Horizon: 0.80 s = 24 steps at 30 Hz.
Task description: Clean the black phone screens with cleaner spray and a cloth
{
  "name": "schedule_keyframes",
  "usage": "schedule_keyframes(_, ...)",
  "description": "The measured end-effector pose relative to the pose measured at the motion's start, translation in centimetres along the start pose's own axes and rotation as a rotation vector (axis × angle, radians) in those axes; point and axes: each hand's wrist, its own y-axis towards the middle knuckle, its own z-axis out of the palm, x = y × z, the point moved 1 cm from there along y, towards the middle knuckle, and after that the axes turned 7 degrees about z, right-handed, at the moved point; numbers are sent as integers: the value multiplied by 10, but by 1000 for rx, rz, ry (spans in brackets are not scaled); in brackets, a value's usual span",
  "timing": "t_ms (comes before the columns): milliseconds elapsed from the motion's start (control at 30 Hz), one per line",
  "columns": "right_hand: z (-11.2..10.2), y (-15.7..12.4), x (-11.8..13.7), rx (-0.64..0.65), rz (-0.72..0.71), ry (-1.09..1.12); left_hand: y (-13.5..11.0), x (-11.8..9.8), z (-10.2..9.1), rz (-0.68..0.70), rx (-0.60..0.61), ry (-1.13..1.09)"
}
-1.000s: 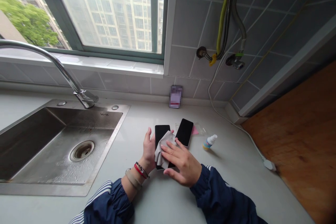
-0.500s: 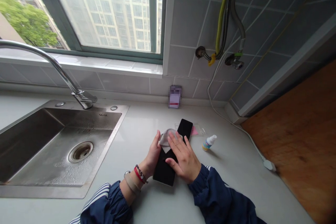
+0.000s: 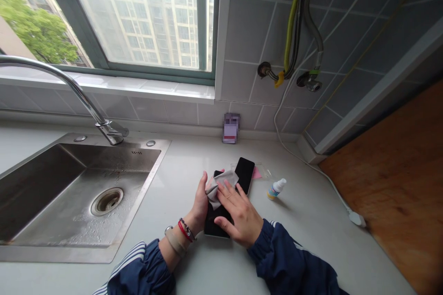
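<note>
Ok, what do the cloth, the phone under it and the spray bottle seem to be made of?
Cloth: soft, matte grey fabric, perhaps microfiber; it creases and drapes.
Phone: probably a glass front, judging by its smooth black face; body unclear.
Spray bottle: likely plastic, with a smooth white nozzle top and colored label.

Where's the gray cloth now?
In the head view, the gray cloth is just below centre, on the phone in the left hand, beneath the right hand, left of the other phone.

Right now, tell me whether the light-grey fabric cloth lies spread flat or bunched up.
Bunched up: creases and folds show across the light-grey fabric cloth, partly over the held black rectangular phone.
</note>
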Motion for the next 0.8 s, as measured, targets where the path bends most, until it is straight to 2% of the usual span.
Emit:
schedule_keyframes(100, -2, 0, 5, 21, -36, 5, 1, -1, 3, 18, 22, 0)
schedule_keyframes(200, 0, 0, 2, -22, 53, -16, 4, 5, -7, 31, -2, 49)
schedule_keyframes(367, 5, 0, -4, -103, 155, -34, 5, 17, -25, 165, -174, 130)
schedule_keyframes(467, 3, 0, 1, -62, 109, -28, 6, 16, -21, 159, -210, 147)
schedule_keyframes(600, -1, 0, 7, 15, 37, -13, 6, 11, -8, 118, -142, 131)
schedule_keyframes(700, 0, 0, 5, -23, 69, -22, 5, 9, -1, 104, -112, 138)
schedule_keyframes(800, 2, 1, 0, -73, 130, -33, 2, 9, -1, 95, -166, 203)
